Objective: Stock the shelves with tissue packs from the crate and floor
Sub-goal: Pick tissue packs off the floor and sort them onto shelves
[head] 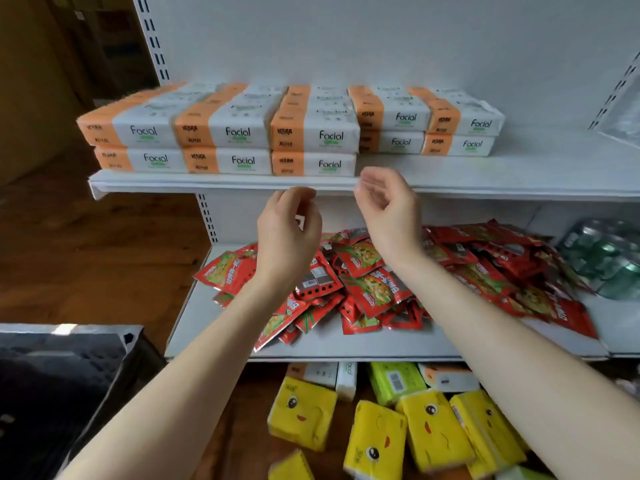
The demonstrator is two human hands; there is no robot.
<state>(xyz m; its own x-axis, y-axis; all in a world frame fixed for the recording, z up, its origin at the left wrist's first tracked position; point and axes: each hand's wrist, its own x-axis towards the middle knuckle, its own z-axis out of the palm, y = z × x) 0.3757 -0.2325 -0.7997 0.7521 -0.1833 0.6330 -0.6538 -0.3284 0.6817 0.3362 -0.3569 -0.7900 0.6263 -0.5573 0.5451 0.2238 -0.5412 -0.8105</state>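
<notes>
Hands hang empty: left hand [289, 230] and right hand [389, 206], each grip loosely curled at frame centre. Yellow tissue packs [377, 434] lie on the floor at lower right, well below, nearer the right hand.

Facial packs [313, 133]: white with orange bands, printed "Facial"; lying flat in two-high stacks, rows running front to back on the upper shelf [519, 171], just above and beyond both raised hands; the three left stacks sit forward at the shelf edge, the two right stacks set further back.
Yellow packs [434, 429]: cartoon-face wrappers; loose and tilted on the floor, well below the hands, toward the person.
Green pack [394, 381]: lime wrapper, barcode up; on the floor, just beyond the yellow ones.
White-orange floor packs [448, 377]: partly under the lower shelf edge.
Crate [65, 379]: dark, perforated; low, left of the left forearm; contents unclear.
</notes>
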